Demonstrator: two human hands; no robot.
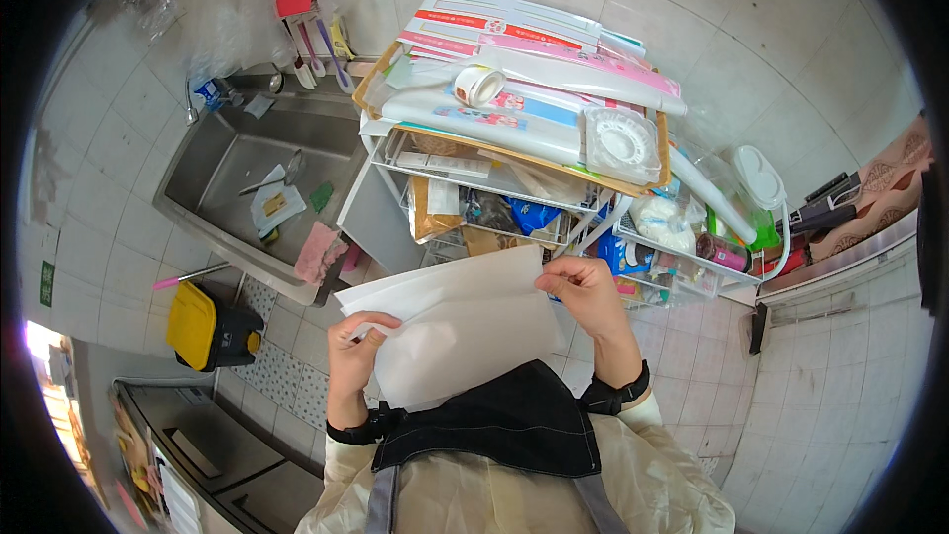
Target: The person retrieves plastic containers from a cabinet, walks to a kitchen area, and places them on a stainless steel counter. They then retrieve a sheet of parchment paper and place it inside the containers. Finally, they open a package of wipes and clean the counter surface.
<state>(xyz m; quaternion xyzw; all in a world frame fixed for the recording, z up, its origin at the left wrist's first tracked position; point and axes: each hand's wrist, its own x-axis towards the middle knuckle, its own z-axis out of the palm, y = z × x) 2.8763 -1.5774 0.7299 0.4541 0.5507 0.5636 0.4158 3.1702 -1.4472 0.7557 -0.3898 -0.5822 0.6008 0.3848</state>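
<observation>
Between my two hands hang sheets of white paper (467, 334), held up in front of my black apron. My left hand (357, 345) pinches them at their left edge, thumb and fingers closed on a folded-over part. The upper right corner is gripped by my right hand (589, 293) between thumb and fingers. Beyond the paper stands a wire rack (489, 182) whose top tray (519, 162) bears printed packaging sheets (549, 59), a roll of tape (480, 85) and a clear plastic package (621, 137). Both wrists wear black bands.
At the left is a steel sink (222, 170) with a green scouring pad (321, 196) inside and a pink cloth (319, 252) over its rim. A bin with a yellow lid (191, 325) stands below. A side basket (689, 256) holds bags and jars.
</observation>
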